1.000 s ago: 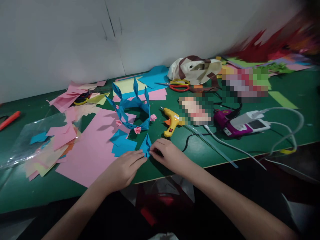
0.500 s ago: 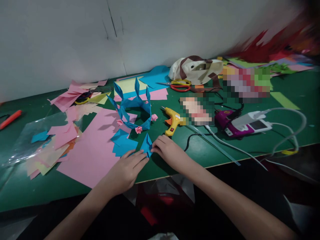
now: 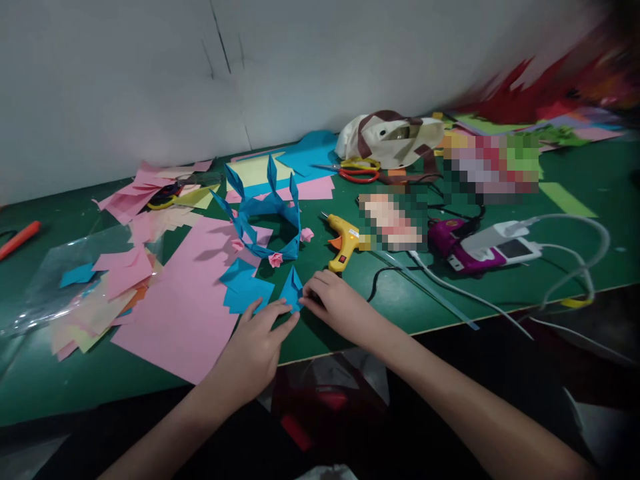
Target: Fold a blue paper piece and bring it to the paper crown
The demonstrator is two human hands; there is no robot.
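Observation:
A small folded blue paper piece [image 3: 291, 289] lies near the table's front edge, between my two hands. My left hand [image 3: 260, 340] rests on its lower left part with the fingers apart. My right hand [image 3: 327, 297] pinches its right side with closed fingers. Just behind stands a blue paper crown [image 3: 270, 230] with tall points and small pink paper roses [image 3: 275, 260]. Flat blue paper sheets [image 3: 245, 285] lie to the left of the folded piece. A yellow glue gun [image 3: 345, 240] rests behind my right hand.
Pink paper [image 3: 185, 307] and a plastic bag [image 3: 45, 280] with paper scraps [image 3: 125, 270] lie at left. Scissors [image 3: 357, 172] and a cream bag [image 3: 390, 140] are at the back. A purple power strip [image 3: 463, 257] with white cables sits at right.
My left hand's fingers have spread a little and shifted on the folded blue piece. My right hand has barely moved, still at its right side. The view has shifted slightly.

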